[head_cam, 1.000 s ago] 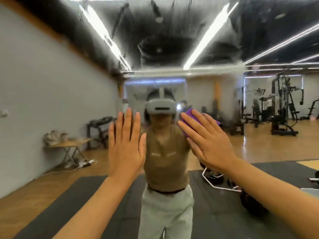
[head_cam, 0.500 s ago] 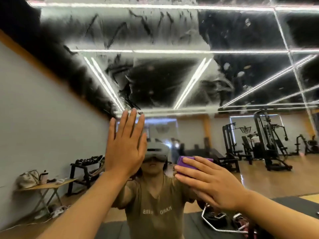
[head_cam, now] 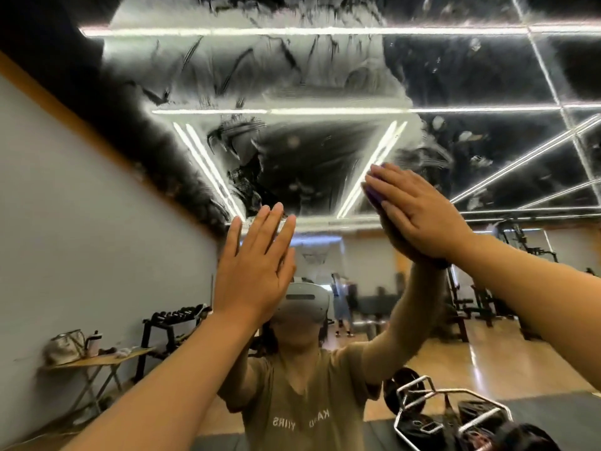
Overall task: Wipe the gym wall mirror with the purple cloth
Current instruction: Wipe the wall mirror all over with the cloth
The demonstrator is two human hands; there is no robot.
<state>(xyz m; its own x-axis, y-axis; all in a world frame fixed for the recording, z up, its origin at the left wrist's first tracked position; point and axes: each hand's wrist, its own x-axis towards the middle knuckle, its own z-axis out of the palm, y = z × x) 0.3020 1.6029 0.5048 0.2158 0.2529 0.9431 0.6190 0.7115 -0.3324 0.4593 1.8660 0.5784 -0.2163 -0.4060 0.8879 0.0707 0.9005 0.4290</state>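
Note:
The wall mirror [head_cam: 292,151] fills the view in front of me, its upper part covered in grey smears and wipe streaks. My right hand [head_cam: 419,213] presses flat on the purple cloth [head_cam: 373,193], holding it against the glass at upper right; only a purple edge shows past my fingertips. My left hand [head_cam: 257,271] rests flat on the mirror lower and to the left, fingers together and pointing up, holding nothing. My reflection with a headset shows between both arms.
Reflected in the mirror: a folding table [head_cam: 94,361] with a bag at lower left, a dumbbell rack [head_cam: 172,320] beside it, weight machines [head_cam: 520,255] at right, and a hex bar with plates [head_cam: 448,415] on the floor at lower right.
My right hand has slid the cloth up and to the right across the glass. The view has tilted upward, showing more smeared mirror. My left hand stays flat on the glass.

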